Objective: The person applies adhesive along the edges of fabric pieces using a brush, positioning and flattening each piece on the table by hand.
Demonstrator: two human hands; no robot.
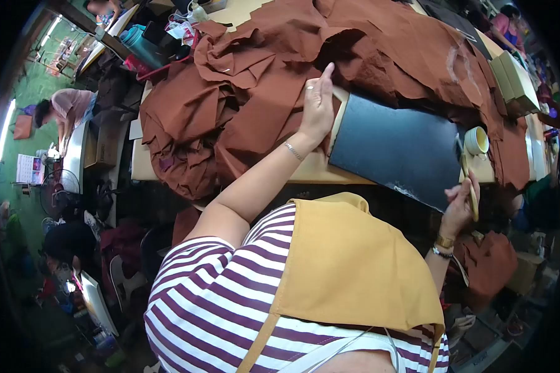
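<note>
My right hand (459, 205) is closed around the handle of a brush (463, 163), whose head points up past the right edge of a dark flat board (395, 140). Just right of the brush is a small cup (476, 140) with yellowish contents. My left hand (319, 105) rests at the board's upper left corner, against a heap of brown fabric-like sheets (255, 118). One finger is stretched out; the others are partly hidden, and nothing shows in that hand. Creased brown sheets spread behind the board and to both sides.
The pale table's edge (345, 175) runs in front of me. Boxes (515, 84) stand at the far right. A teal container (140, 46) sits back left. More brown material (488, 264) lies low on the right. Other people work at tables to the left and in back.
</note>
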